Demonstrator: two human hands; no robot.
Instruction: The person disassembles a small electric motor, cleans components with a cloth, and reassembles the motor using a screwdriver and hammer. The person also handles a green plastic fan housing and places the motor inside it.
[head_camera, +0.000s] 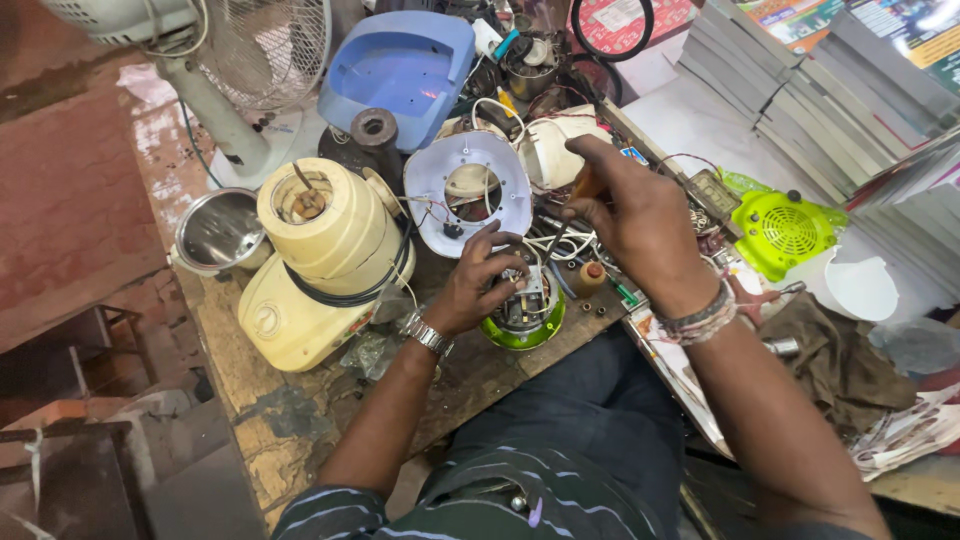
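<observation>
Motor unit (522, 312): green-rimmed, near bench edge, under both hands.
Left hand (478, 285): closed round its left side.
Right hand (630, 215): grips screwdriver (572, 212), shaft slanting down-left into motor unit.

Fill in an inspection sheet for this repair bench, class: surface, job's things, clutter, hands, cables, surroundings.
Surface: worn wooden bench, stained and crowded.
Job's things: small motor unit with green rim; screwdriver pointing down at it.
Clutter: cream mixer base, steel bowl, white housing, blue cover, green fan cover, brown rag.
Hands: left hand grips the motor unit; right hand holds the screwdriver.
Cables: black cord wound round the mixer base; loose thin wires by the white housing.
Surroundings: table fan at left; stacked grey boxes at right.
</observation>
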